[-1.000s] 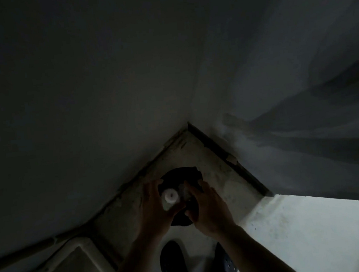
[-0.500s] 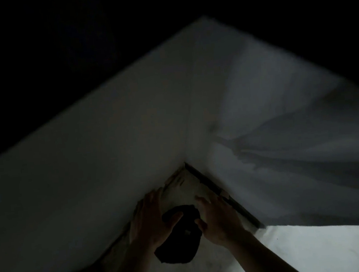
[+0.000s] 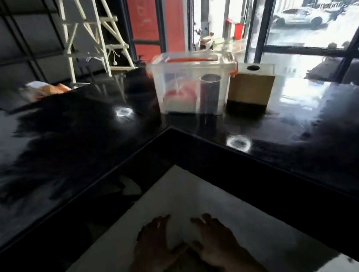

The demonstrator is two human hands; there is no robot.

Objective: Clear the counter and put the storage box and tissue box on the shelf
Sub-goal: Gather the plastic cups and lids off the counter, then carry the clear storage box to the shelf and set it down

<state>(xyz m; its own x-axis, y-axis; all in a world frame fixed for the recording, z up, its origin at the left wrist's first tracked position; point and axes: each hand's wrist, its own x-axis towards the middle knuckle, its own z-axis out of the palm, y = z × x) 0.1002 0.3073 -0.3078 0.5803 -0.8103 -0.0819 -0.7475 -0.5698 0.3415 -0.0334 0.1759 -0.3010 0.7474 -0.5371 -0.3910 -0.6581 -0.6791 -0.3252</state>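
A clear plastic storage box (image 3: 193, 82) with orange latches stands on the glossy black L-shaped counter (image 3: 75, 132) near its inner corner. Inside it I see a metal cylinder and something red and white. A brown tissue box (image 3: 249, 89) with a round hole on top stands touching its right side. My left hand (image 3: 154, 245) and my right hand (image 3: 215, 240) are low in the frame, well below the counter, over a white surface (image 3: 201, 190). Both hands are empty with fingers spread, thumbs close together.
A white wooden ladder frame (image 3: 89, 32) stands behind the counter at the back left. An orange and white packet (image 3: 44, 88) lies at the counter's far left edge. Large windows with black frames (image 3: 259, 18) fill the back right.
The view has swung up from a dark floor corner to the counter. My hands have let go of the dark round object they held and it is out of sight.
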